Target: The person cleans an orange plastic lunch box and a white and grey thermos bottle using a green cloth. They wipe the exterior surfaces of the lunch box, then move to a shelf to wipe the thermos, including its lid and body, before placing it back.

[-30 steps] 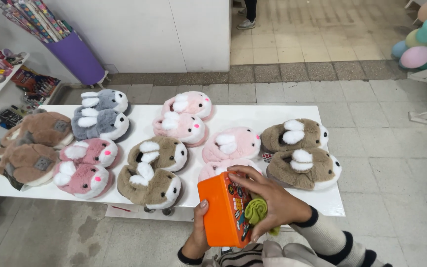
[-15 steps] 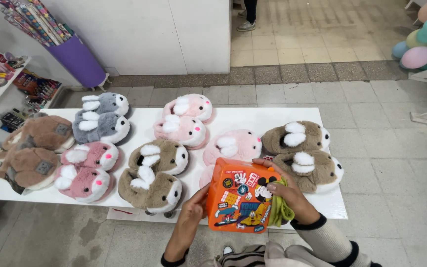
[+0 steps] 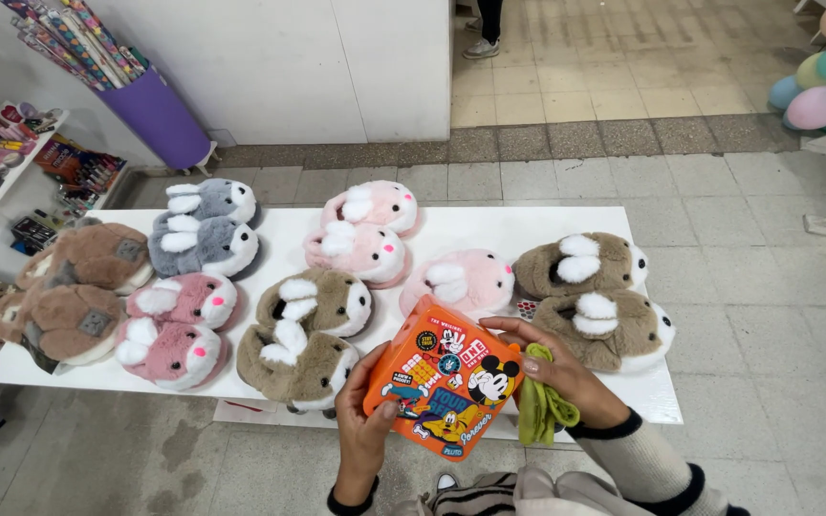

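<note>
Holding an orange box (image 3: 444, 392) above the near table (image 3: 451, 234) edge: left hand (image 3: 367, 430) clamped its lower corner, right hand (image 3: 561, 377) gripped the right side, green cloth (image 3: 539, 409) tucked underneath. Box remained off the table; plush slippers (image 3: 313, 330) lay untouched.

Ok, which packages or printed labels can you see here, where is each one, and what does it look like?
Orange box: held in both hands over the table's near edge, squarish, orange with colourful cartoon stickers.
Packaged goods: on the shelves at far left, small multicoloured packs, too small to tell further.
Wrapping-paper rolls: upright in a purple bin, top left, striped multicoloured tubes.
No signs or screens.
</note>
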